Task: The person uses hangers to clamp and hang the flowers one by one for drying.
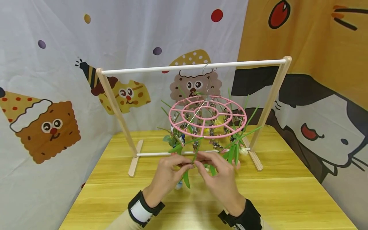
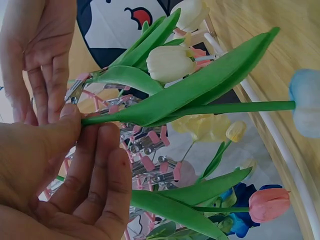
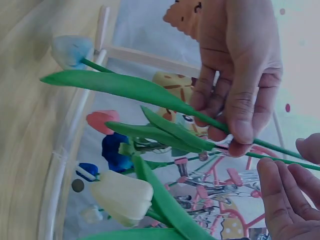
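Observation:
My left hand (image 1: 169,172) pinches the green stem of a light blue tulip (image 2: 305,102) between thumb and fingers, below the pink round hanger (image 1: 207,116). In the left wrist view its long leaf (image 2: 200,85) reaches toward the upper right. My right hand (image 1: 218,172) is close beside it, thumb and fingertips on either side of the stem's far part in the right wrist view. Near the fingers hang metal clips (image 2: 75,90) with pink tips. A pink tulip (image 2: 270,205) and a white tulip (image 3: 122,197) hang close by.
The hanger hangs by its hook from the white bar (image 1: 161,68) of a wooden stand (image 1: 118,111). Yellow flowers (image 2: 200,127) and a dark blue flower (image 3: 116,151) hang among the clips. Everything stands on a wood-grain table (image 1: 120,191), with a printed curtain (image 1: 115,38) behind.

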### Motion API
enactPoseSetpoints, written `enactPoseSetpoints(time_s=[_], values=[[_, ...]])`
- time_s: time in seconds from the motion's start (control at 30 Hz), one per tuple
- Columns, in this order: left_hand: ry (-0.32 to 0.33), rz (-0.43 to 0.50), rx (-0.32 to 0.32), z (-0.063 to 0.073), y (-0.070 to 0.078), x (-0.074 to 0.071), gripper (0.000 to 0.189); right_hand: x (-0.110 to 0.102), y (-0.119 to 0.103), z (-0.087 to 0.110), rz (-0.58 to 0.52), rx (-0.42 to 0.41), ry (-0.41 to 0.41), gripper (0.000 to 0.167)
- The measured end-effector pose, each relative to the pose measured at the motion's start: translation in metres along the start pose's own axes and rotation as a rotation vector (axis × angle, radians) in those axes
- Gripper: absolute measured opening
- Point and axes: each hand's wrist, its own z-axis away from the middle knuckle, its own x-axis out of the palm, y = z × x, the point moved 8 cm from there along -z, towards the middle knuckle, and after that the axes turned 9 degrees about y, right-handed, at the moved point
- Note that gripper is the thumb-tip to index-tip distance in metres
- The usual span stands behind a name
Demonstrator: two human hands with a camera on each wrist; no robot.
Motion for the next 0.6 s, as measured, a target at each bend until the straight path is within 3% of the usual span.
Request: enactPoseSetpoints(time_s=[0.27, 0.5, 0.6], values=[[-0.074, -0.008, -0.006, 0.000, 0.004, 0.008, 0.009, -0.005, 0.000, -0.007, -0.011, -0.004, 0.023, 0.034], [-0.089, -0.004, -0.014, -0.001, 0.004, 0.012, 0.014, -0.009, 0.002, -0.006, -0.027, 0.020, 0.030, 0.031], [-0.059, -0.017, -0.016, -0.003, 0.005, 0.009, 0.017, -0.012, 0.003, -0.006, -0.040, 0.029, 0.040, 0.031]])
